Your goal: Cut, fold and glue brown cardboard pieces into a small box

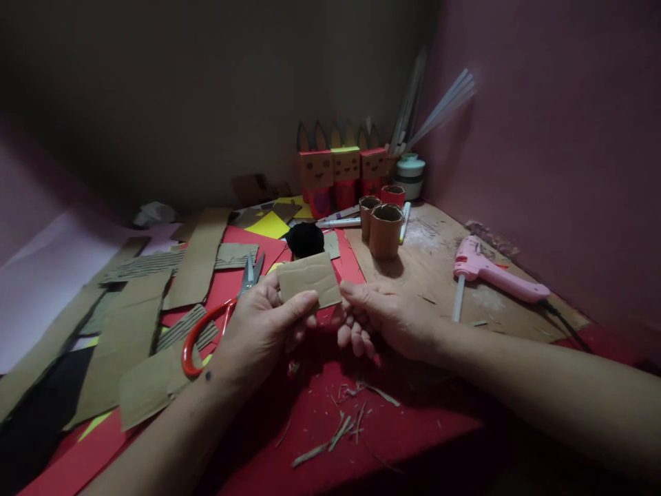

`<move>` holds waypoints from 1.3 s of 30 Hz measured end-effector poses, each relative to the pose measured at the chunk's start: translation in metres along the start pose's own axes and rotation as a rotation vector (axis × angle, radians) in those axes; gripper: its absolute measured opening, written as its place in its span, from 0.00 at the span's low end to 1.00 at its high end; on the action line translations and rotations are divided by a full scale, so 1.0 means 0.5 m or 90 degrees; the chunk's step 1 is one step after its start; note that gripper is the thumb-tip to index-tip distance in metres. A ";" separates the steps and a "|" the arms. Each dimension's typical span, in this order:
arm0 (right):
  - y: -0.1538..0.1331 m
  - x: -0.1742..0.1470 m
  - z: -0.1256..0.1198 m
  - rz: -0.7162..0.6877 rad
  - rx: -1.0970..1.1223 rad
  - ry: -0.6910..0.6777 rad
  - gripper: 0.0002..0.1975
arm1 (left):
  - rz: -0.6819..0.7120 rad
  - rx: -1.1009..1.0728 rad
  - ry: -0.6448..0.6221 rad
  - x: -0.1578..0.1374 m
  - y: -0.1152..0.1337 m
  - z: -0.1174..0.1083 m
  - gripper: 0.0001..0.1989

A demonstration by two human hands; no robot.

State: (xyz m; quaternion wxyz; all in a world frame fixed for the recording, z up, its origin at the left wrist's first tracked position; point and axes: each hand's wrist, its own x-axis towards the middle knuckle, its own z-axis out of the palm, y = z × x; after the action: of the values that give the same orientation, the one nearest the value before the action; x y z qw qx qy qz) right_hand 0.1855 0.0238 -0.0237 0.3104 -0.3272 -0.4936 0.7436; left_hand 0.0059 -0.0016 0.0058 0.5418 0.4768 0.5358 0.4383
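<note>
A small rectangular piece of cardboard (pixel 308 279) is held up over the red surface, its face creased. My left hand (pixel 268 313) grips it from the lower left, thumb on top and fingers behind. At its right edge, my right hand (pixel 379 317) has thumb and forefinger pinched together on the cardboard's side, the other fingers curled below. Scissors with red handles (pixel 192 348) lie beside my left wrist, blades pointing away and partly hidden by the hand. A black round thing (pixel 304 240) sits just behind the cardboard piece.
Cardboard strips (pixel 121 344) and coloured paper lie on the left. Cardboard tubes (pixel 386 231) stand ahead, before box-headed figures with ears (pixel 316 171). A pink glue gun (pixel 496 272) with a cord rests at right, near a lidded jar (pixel 410 176). Cardboard shreds (pixel 338 434) litter the red surface.
</note>
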 end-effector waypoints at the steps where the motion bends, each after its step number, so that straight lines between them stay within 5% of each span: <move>1: 0.001 0.001 0.000 0.016 -0.014 -0.008 0.27 | 0.009 0.018 -0.009 -0.002 -0.001 0.002 0.15; 8: 0.000 -0.003 0.000 0.013 -0.028 -0.044 0.16 | 0.104 0.077 -0.016 -0.006 -0.005 0.009 0.15; 14: -0.003 -0.005 0.002 -0.021 -0.098 -0.028 0.10 | 0.094 0.101 -0.019 -0.008 -0.002 0.011 0.14; 20: -0.008 -0.014 0.006 -0.044 -0.240 -0.004 0.13 | 0.084 0.083 -0.018 -0.001 0.003 -0.007 0.21; 25: -0.010 -0.021 0.002 -0.075 -0.377 -0.035 0.13 | 0.131 0.195 0.000 -0.001 0.017 -0.023 0.13; 31: -0.024 -0.030 -0.001 -0.116 -0.506 -0.116 0.12 | 0.156 0.261 -0.080 -0.003 0.030 -0.028 0.11; 39: -0.034 -0.038 -0.004 -0.183 -0.596 -0.222 0.12 | 0.044 0.189 -0.227 0.000 0.031 -0.047 0.06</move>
State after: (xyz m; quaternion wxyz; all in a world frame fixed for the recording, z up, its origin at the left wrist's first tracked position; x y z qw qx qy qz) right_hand 0.2006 0.0154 -0.0051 0.1431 -0.2312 -0.8577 0.4365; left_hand -0.0170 0.0018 0.0217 0.5366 0.6393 0.4735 0.2814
